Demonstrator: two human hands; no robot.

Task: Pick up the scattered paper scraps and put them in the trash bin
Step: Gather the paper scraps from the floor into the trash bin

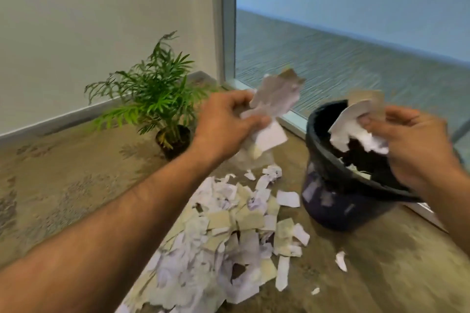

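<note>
White paper scraps (274,99) were clamped in the left hand (223,122), beside the bin. Right hand (417,142) fingers were closed on another bunch (356,132) over the black trash bin (328,168). Large pile (229,231) was left on the carpet. Risk: loose grip, so pieces could be dropped outside the rim.

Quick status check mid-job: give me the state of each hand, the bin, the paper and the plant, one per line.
Left hand: raised, closed on a bunch of scraps.
Right hand: above the bin's mouth, gripping white scraps.
Trash bin: on the carpet, tilted, open, some paper inside.
Scrap pile: large, on the carpet, not yet picked up.
Potted plant: upright, apart from the pile.
</note>
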